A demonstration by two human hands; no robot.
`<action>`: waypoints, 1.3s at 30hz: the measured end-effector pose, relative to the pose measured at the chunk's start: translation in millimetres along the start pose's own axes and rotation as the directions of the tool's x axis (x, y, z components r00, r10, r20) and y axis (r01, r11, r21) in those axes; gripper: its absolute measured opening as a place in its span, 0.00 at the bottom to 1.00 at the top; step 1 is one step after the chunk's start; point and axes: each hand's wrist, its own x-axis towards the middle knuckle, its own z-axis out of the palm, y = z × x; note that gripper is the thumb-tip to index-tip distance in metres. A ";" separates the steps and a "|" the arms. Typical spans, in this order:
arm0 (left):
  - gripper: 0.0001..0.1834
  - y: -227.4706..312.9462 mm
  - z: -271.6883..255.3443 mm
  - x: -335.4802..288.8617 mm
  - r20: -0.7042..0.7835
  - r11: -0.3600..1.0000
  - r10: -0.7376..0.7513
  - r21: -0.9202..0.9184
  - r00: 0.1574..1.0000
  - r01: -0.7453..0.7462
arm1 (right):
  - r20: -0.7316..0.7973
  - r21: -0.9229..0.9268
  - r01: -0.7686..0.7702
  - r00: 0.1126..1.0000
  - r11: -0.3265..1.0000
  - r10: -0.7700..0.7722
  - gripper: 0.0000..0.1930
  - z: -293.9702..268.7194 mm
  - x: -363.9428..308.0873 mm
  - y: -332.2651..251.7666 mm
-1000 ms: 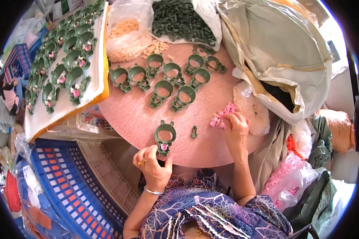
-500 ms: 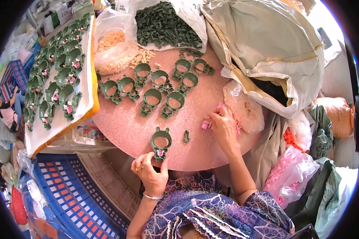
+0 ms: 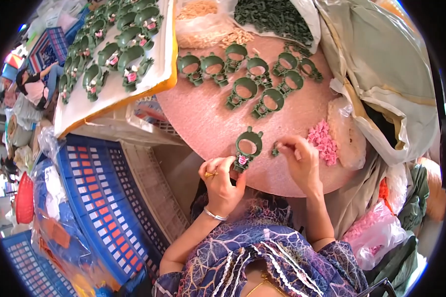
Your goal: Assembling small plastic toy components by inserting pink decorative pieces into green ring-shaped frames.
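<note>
My left hand (image 3: 223, 185) pinches the lower end of a green plastic animal-shaped figure (image 3: 242, 153) at the near edge of the round table. The figure has a large open ring, two small ears and a pink-and-white striped piece on its lower body. Beside it, to the right, lies a small green plastic part (image 3: 275, 150). The fingertips of my right hand (image 3: 305, 163) hover at or touch this part. Those fingers are curled and blurred, so whether they grip anything is unclear. A pile of small pink pieces (image 3: 323, 142) lies just right of that hand.
Several green ring figures (image 3: 245, 90) stand farther back on the pink table (image 3: 203, 121). A white, yellow-edged board (image 3: 156, 74) at left bears finished-looking figures. Bags of beige pieces (image 3: 203, 32) and dark green parts (image 3: 275, 20) lie behind. Blue crates (image 3: 101, 198) stand lower left.
My right hand has left the pink pile and moved left to the small green part. The left hand keeps its hold on the figure. The whole view has shifted.
</note>
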 end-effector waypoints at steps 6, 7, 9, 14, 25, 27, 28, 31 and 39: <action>0.29 2.4 -2.8 1.0 -0.060 0.998 0.061 0.029 0.996 -0.059 | 0.019 0.056 0.232 0.972 0.971 -0.234 0.08 32.6 -14.6 -13.6; 0.29 3.4 -4.1 1.6 -0.058 0.997 0.076 0.037 0.995 -0.074 | 0.072 0.023 0.232 0.970 0.973 -0.233 0.08 33.5 -15.9 -12.4; 0.30 1.1 -4.5 0.8 -0.053 0.990 0.140 0.038 0.989 -0.138 | 0.130 -0.009 0.234 0.964 0.972 -0.231 0.08 33.3 -15.9 -11.5; 0.30 0.4 -7.9 -3.4 -0.028 0.964 0.245 0.116 0.969 -0.240 | 0.142 -0.165 0.302 0.949 0.939 -0.280 0.11 29.6 -12.4 -21.5; 0.27 0.9 -6.7 -2.2 -0.089 0.977 0.214 0.037 0.973 -0.211 | 0.047 -0.143 0.255 0.967 0.956 -0.251 0.13 41.0 -24.8 -22.1; 0.27 -0.8 -4.8 -2.7 -0.094 0.975 0.222 0.017 0.970 -0.222 | 0.016 -0.162 0.249 0.968 0.955 -0.250 0.13 43.1 -24.4 -26.8; 0.27 -1.5 -3.9 -2.7 -0.098 0.972 0.235 0.003 0.967 -0.236 | 0.015 -0.174 0.250 0.968 0.952 -0.252 0.13 42.6 -22.5 -32.9; 0.27 -1.6 -2.4 -2.2 -0.104 0.967 0.250 -0.021 0.963 -0.254 | 0.023 -0.175 0.270 0.962 0.947 -0.271 0.14 41.6 -22.0 -36.1; 0.19 -3.4 2.8 -7.2 -0.132 0.960 0.267 -0.052 0.955 -0.275 | -0.034 -0.194 0.182 0.981 0.964 -0.192 0.13 46.3 -27.5 -43.4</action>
